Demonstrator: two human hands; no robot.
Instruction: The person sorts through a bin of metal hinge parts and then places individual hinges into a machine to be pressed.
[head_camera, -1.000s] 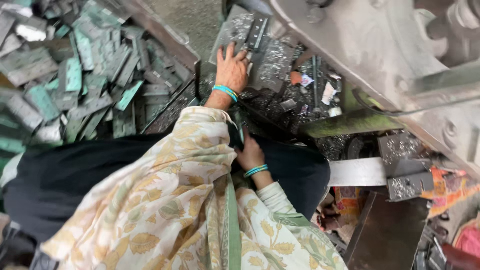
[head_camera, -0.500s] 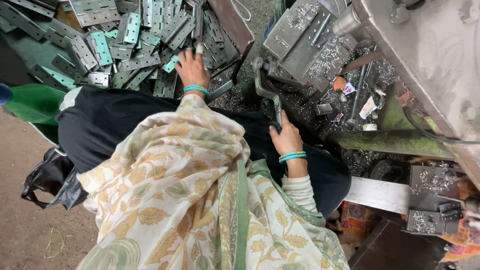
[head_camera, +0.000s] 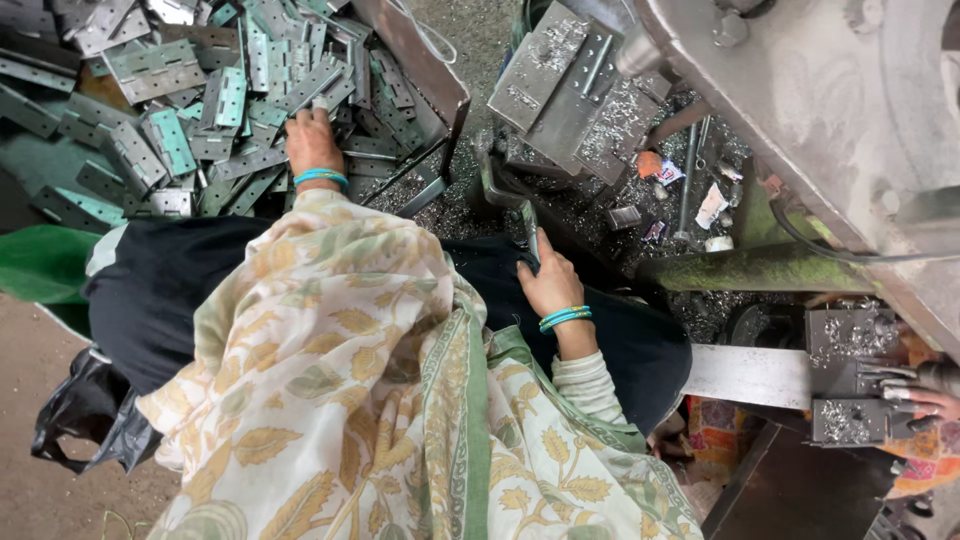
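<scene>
Left hand (head_camera: 314, 140) reaches out into a pile of flat metal plates (head_camera: 200, 110), grey with some teal-green film on them, heaped in a tray whose metal edge (head_camera: 420, 70) runs diagonally just right of the hand. The fingers (head_camera: 318, 106) lie down on one plate near the pile's right side; the hand is palm down, so cannot tell if the grip is closed on a plate or just resting on it. Teal bangles (head_camera: 321, 178) on that wrist. Right hand (head_camera: 548, 282) sits close to the body, near the lap, its grip closed around a thin dark metal strip (head_camera: 530, 235) that stands nearly upright out of the fist, top end pointing toward the press tooling. Teal bangles (head_camera: 565, 318) on this wrist too, cream sleeve (head_camera: 590, 385) below it. The press die block (head_camera: 570, 85), grey steel with holes and covered in shiny metal chips, sits up and right of the right hand, apart from it; the big grey machine body (head_camera: 820, 120) fills the top right corner. Loose swarf and small scraps lie on the dark machine bed (head_camera: 620, 200) around the die. Floral cream and green scarf (head_camera: 350, 400) covers the lower middle, over black clothing (head_camera: 160, 290). Black plastic bag (head_camera: 85, 415) on the floor at lower left. Far right edge: another person's hand (head_camera: 935, 400) at a second small steel block (head_camera: 850, 375).
</scene>
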